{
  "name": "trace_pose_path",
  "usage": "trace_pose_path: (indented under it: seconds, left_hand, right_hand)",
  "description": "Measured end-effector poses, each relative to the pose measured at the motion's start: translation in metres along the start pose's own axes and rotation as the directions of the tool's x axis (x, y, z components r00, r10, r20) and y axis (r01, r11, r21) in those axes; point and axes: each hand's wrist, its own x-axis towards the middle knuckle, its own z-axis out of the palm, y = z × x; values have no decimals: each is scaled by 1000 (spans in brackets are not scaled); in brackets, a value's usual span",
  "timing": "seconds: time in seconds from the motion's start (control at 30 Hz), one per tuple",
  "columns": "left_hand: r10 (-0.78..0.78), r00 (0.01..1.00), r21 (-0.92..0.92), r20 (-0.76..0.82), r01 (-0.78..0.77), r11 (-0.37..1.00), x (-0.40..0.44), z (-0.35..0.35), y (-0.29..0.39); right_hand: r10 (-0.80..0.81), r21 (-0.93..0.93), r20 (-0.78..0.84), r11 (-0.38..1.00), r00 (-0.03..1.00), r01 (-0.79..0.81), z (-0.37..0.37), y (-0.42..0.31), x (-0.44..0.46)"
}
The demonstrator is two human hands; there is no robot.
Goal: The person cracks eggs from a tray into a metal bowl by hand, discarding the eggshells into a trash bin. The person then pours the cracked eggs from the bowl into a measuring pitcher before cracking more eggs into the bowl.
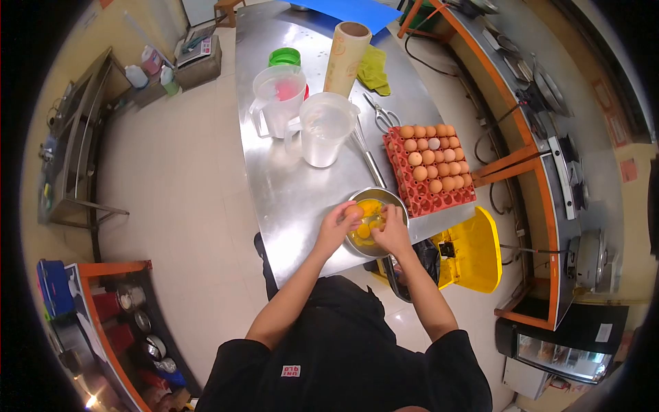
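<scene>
A steel mixing bowl (400,200) with several cracked eggs (371,208) in it stands at the table's near edge. My left hand (333,228) is closed around a brown egg (354,211) over the bowl's left rim. Over the right side of the bowl, my right hand (394,233) has its fingers pinched together and pointing down. What sits in that pinch, if anything, is hidden. To the right of the bowl, a red egg tray (406,180) carries several brown eggs (432,156). A whisk (371,161) lies just behind the bowl.
Two clear plastic jugs (324,134) stand on the steel table (278,206). Behind them are a roll of cling film (348,58), a green cloth (374,71) and scissors (384,118). Below the table's right edge is a yellow bin (480,250) with its lid up.
</scene>
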Motion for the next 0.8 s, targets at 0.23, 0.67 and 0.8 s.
trace_pose_path:
  seconds: [0.23,0.67,0.8]
  left_hand:
    - [8,1000,29,-17,-7,1000,-2,-7,2]
    - [12,999,14,-36,-12,1000,-5,-5,5]
    - [3,998,-18,-56,-5,1000,-8,-1,7]
  right_hand:
    - [8,-181,46,984,999,0,-42,-43,-3]
    - [-209,-16,-26,978,978,208,-5,14,27]
    - [-10,608,225,783,974,-133,-17,40,33]
